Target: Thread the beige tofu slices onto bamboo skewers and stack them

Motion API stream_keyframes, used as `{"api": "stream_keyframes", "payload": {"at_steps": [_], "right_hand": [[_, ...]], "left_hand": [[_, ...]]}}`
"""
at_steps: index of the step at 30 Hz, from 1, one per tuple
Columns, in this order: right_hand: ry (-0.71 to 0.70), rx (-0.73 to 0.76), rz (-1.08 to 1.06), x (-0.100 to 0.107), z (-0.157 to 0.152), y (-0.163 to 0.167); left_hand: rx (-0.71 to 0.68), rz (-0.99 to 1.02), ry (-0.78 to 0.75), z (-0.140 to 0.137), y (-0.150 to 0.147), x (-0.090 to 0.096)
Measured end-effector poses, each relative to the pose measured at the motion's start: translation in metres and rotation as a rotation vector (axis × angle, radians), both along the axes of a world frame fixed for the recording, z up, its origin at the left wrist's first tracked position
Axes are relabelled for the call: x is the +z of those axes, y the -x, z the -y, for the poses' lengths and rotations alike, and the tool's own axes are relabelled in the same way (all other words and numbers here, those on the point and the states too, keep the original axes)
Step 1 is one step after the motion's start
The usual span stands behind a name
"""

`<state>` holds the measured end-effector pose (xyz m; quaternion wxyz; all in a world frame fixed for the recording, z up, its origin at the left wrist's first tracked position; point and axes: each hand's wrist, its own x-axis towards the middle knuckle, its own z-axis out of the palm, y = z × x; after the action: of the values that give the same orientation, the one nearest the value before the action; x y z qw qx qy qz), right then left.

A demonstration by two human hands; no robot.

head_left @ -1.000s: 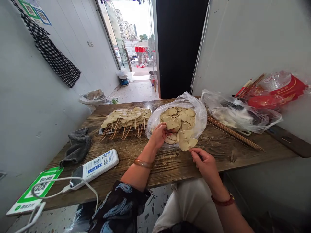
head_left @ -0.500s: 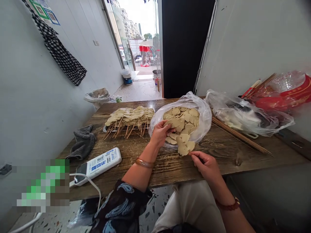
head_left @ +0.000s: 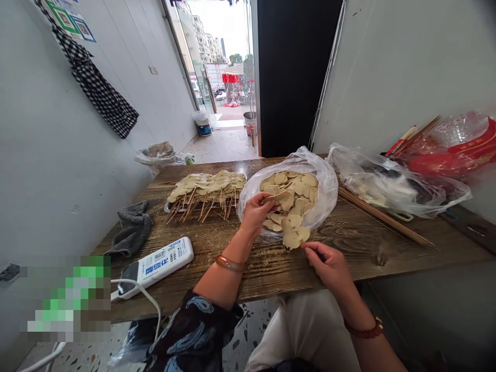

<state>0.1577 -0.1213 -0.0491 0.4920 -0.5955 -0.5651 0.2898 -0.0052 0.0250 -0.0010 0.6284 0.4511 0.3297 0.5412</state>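
"Two hands over the bench; which one is nearer the threaded slices (head_left: 296,236)?"

"The right hand (head_left: 329,264), lower right of the frame's centre. Its thumb and forefinger pinch a thin stick (head_left: 303,245), with the slices starting just beside the fingertips."

"Which way do they run from there?"

"Left and upward in the frame, toward the near edge of the plastic bag (head_left: 328,188). Most of the stick is hidden, so I read its long axis from the short bare end and the line of the slices. Whether they touch the bag, I cannot tell."

"And the left hand (head_left: 259,213)?"

"Just below the centre of the frame, at the bag's left side. Thumb and fingers grip a loose slice (head_left: 282,197); there may be more than one, I cannot tell."

"How does that piece lie against the threaded ones?"

"Above them and slightly left, apart in the view. It is tilted, seen nearly edge-on, and its long side points right, out from the fingers. The threaded ones show their broad faces."
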Motion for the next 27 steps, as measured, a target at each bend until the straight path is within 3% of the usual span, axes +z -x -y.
{"api": "stream_keyframes", "payload": {"at_steps": [6, 15, 27], "right_hand": [[0.002, -0.014, -0.015, 0.0013, -0.0004, 0.0013], [0.002, 0.02, -0.027, 0.0043, 0.0031, -0.0003], [0.002, 0.002, -0.041, 0.0078, 0.0009, 0.0029]], "left_hand": [[0.016, -0.102, -0.056, -0.0002, -0.0019, -0.002], [0.052, 0.034, -0.018, -0.0049, 0.0007, -0.0022], [0.057, 0.026, -0.029, -0.0039, 0.0002, -0.0028]]}}
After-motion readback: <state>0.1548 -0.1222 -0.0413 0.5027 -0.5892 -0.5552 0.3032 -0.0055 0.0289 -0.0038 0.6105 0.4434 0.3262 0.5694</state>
